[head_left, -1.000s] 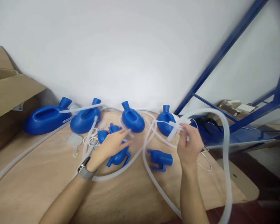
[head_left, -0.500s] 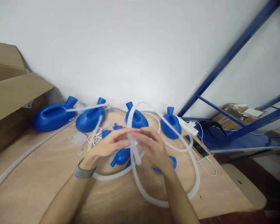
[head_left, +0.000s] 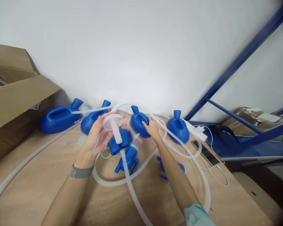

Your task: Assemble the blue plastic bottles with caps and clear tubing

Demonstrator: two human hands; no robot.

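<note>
My left hand point(head_left: 97, 133) grips a translucent white round cap point(head_left: 109, 123) with a straight spout, held above the table. Just below the spout tip is an end of a long translucent hose point(head_left: 134, 190); I cannot tell whether they touch. My right hand point(head_left: 152, 127) reaches to the right side of a blue plastic bottle point(head_left: 138, 123) with a hollow handle and slanted neck, fingers around its handle side. Several small blue spouted cups point(head_left: 129, 157) sit between my hands, and another blue piece point(head_left: 172, 169) lies partly behind my right forearm.
More blue bottles point(head_left: 55, 121) stand along the wall, one at right point(head_left: 178, 130). A cardboard box point(head_left: 21, 103) is at left. Hose loops spread over the wooden table point(head_left: 47, 179). At right lie a phone point(head_left: 206, 153), a white power strip point(head_left: 196, 130) and cables, beside a blue metal frame point(head_left: 235, 59).
My hands were together around the translucent cap and hose. Now the right hand has moved away to the blue bottle, while the left has shifted left and up with the cap.
</note>
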